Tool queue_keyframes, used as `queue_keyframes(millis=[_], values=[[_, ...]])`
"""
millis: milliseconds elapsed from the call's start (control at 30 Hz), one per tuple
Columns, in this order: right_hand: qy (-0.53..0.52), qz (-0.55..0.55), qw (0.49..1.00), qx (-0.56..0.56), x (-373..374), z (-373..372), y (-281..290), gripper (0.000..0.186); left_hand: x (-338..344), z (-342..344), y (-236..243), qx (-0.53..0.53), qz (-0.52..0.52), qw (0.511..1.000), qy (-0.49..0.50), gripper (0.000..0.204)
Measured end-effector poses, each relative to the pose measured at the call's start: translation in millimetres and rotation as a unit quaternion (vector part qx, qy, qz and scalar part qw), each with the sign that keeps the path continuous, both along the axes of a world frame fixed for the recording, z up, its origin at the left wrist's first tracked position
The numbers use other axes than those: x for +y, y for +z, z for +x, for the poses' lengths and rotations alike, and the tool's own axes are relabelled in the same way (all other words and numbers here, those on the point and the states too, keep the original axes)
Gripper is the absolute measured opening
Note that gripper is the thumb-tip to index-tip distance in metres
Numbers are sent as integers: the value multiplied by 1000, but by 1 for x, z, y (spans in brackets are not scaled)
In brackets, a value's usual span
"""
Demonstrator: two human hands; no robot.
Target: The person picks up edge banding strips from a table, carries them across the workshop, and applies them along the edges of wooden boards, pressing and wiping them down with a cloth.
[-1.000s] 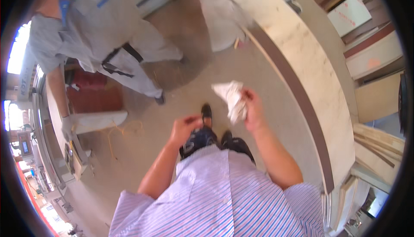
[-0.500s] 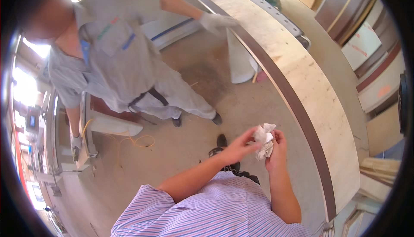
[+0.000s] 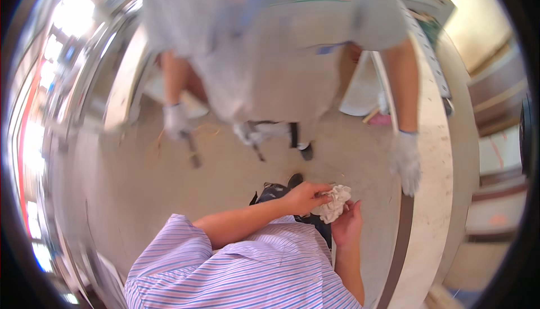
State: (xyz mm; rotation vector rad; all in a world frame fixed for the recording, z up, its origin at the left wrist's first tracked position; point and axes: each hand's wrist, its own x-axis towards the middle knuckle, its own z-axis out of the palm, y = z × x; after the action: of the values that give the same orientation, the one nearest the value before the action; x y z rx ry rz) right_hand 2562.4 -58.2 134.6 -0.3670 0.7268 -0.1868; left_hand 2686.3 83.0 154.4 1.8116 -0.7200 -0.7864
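A crumpled white cloth or paper (image 3: 336, 203) is between my hands, in front of my striped shirt. My left hand (image 3: 305, 198) pinches it from the left, with fingertips at its edge. My right hand (image 3: 347, 224) holds it from the lower right, fingers partly hidden by it. Both hands are low in the picture, near the long pale board (image 3: 427, 219) with a dark edge strip on my right.
A co-worker in grey (image 3: 281, 61) stands close ahead; one gloved hand (image 3: 178, 122) holds a dark tool (image 3: 193, 154), the other (image 3: 406, 163) rests by the board. Concrete floor (image 3: 225, 179) lies between us. Stacked panels (image 3: 498, 196) are at the right; bright windows line the left.
My view has swung toward the co-worker, who now stands nearer and centred. My left hand has joined the right at the crumpled item. The co-worker's right-side gloved hand moved down along the board.
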Motion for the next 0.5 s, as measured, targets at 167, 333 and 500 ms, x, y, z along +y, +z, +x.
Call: queue_keyframes(millis=[167, 333, 500], values=[[229, -4, 971, 67, 37, -41, -78, 36, 113, -82, -3, 75, 92, 975, 186, 32], [506, -94, 852, 103, 117, -41, -94, 21, 244, -181, -53, 124, 30, 929, 346, 26], [616, -208, 757, 59, 215, -32, -82, 19, 341, -204, -74, 159, -164, 785, 576, 25]])
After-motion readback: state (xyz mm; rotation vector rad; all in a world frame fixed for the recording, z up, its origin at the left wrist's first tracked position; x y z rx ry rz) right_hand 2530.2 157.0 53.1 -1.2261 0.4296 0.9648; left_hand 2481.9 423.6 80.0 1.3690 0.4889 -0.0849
